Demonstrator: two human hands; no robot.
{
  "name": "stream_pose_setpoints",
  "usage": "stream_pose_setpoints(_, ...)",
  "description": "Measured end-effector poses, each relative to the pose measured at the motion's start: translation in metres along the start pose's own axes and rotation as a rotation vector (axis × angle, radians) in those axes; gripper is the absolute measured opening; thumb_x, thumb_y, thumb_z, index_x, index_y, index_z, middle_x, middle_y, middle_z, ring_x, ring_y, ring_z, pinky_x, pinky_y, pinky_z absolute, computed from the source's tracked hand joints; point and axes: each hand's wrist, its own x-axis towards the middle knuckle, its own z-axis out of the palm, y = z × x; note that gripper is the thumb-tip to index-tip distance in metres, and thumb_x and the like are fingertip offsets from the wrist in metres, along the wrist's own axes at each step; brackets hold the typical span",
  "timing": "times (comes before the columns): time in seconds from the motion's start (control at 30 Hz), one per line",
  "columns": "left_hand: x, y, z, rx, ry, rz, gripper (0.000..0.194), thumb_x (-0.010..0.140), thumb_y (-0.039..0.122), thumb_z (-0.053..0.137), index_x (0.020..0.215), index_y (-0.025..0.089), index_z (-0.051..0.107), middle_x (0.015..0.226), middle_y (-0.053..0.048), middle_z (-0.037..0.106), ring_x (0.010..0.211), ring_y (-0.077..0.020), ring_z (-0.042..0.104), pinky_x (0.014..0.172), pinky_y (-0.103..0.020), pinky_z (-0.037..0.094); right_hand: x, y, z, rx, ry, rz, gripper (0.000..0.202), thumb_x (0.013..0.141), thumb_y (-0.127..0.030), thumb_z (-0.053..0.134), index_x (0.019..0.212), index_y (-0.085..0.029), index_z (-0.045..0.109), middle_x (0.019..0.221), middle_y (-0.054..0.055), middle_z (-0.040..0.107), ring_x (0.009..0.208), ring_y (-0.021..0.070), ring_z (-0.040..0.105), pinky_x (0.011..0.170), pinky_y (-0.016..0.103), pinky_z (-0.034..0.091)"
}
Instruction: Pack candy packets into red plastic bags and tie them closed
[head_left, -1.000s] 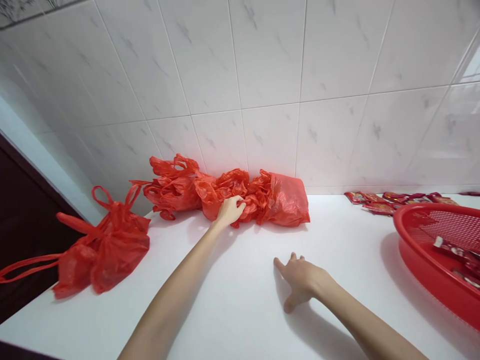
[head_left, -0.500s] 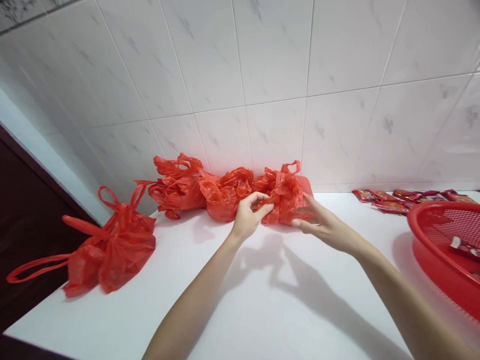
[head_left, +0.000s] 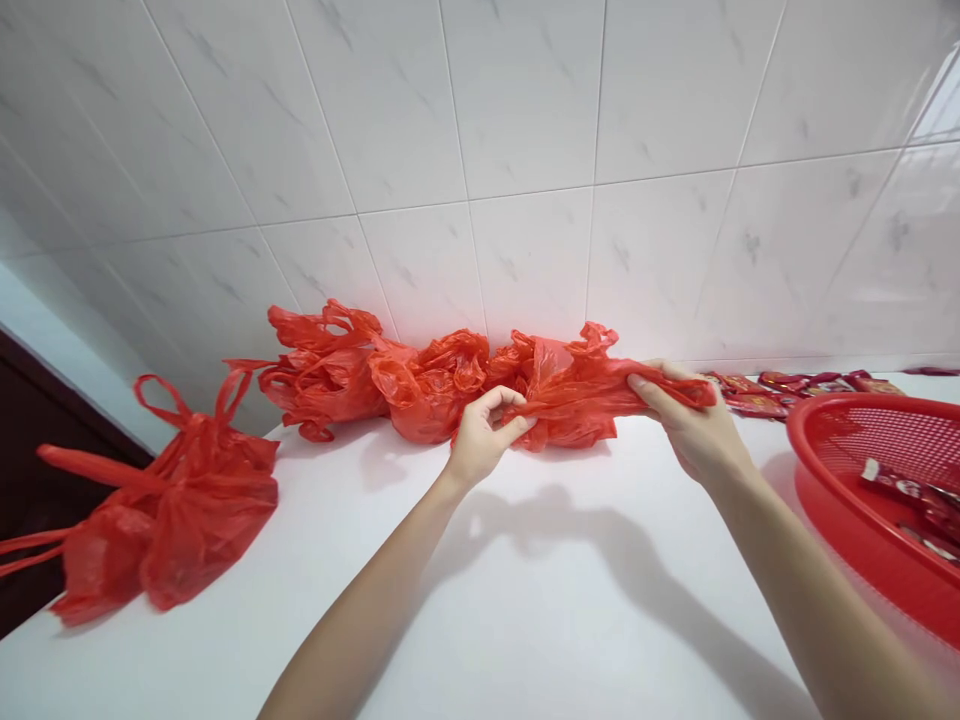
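White marbled wall tiles (head_left: 532, 100) rise behind a white tabletop (head_left: 525, 640). I count two red handled bags (head_left: 210, 530) at left, two crumpled bags (head_left: 431, 395) near the wall, then one stretched bag (head_left: 574, 395). My left hand (head_left: 478, 438) pinches its edge; my right hand (head_left: 696, 425) grips its gathered end. One red mesh basket (head_left: 832, 510) sits right; snack packets (head_left: 757, 404) overlap uncountably.

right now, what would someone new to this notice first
The eye likely lands first on the bright red plastic bag stretched between the left hand and the right hand, above the white table. Next come the other red bags along the tiled wall and at the table's left end, then the big red basket at the right edge, with small red packets behind it.
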Motion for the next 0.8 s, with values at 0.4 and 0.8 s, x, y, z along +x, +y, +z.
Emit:
stream_pose_setpoints(0.4, 0.003, -0.022, -0.009, 0.502, 0.15, 0.387, 0.016, 0.076, 0.01, 0.063, 0.089, 0.02, 0.065, 0.088, -0.001, 0.066, 0.077, -0.0144, 0.06, 0.072, -0.027, 0.051, 0.004, -0.016, -0.009, 0.249, 0.09, 0.034, 0.023, 0.072, -0.038, 0.084, 0.077, -0.025, 0.067, 0.083, 0.001, 0.067, 0.079, 0.0189, 0.064, 0.067, 0.031, 0.055)
stream_pose_setpoints(0.8, 0.007, -0.031, -0.012, 0.309, -0.035, 0.14, 0.029, 0.083, 0.03, 0.065, 0.111, 0.021, 0.069, 0.108, -0.007, 0.074, 0.082, -0.02, 0.071, 0.07, -0.031, 0.058, 0.003, -0.018, -0.009, 0.216, 0.128, 0.014, 0.03, 0.071, -0.044, 0.084, 0.082, -0.024, 0.064, 0.08, -0.001, 0.067, 0.069, 0.0158, 0.062, 0.054, 0.026, 0.046)
